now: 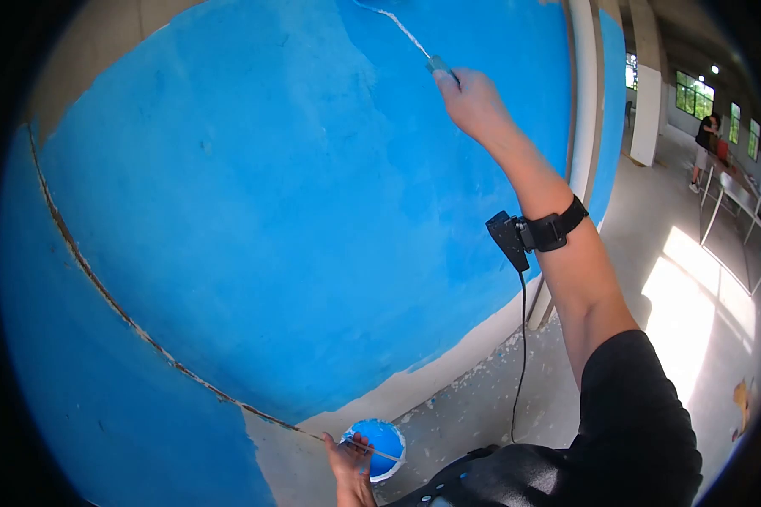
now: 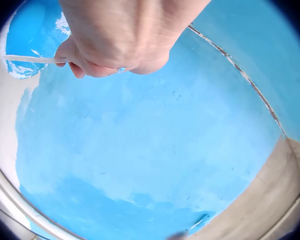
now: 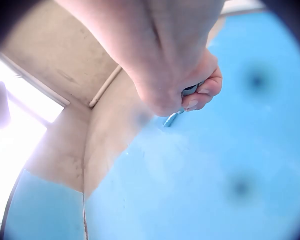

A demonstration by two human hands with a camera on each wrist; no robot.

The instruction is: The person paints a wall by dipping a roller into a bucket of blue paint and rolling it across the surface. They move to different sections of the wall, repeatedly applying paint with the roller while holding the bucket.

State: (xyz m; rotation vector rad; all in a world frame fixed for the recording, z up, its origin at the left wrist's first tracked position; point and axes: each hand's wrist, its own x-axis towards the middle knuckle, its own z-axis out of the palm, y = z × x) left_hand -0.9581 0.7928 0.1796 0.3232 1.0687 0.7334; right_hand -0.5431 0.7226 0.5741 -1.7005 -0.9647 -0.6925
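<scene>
My right hand (image 1: 473,101) is raised high against the blue-painted wall (image 1: 254,194). It grips the grey-green handle (image 1: 438,64) of a painting tool whose thin, paint-smeared shaft (image 1: 407,34) bends at its far end like a roller frame; its head is not visible. In the right wrist view, the fingers (image 3: 202,97) curl round this handle. Low down, my left hand (image 1: 349,460) holds a round paint bucket (image 1: 385,438) by its whitish handle strip (image 2: 30,59), which crosses the bucket's mouth. Blue paint coats the bucket's inside.
A cracked seam (image 1: 131,321) marks the wall corner at left. Unpainted strips (image 1: 448,363) border the blue above and below. A pipe (image 1: 582,101) runs up the right side. Paint flecks dot the floor (image 1: 490,380). Far right, a person (image 1: 707,144) stands by a table (image 1: 736,182).
</scene>
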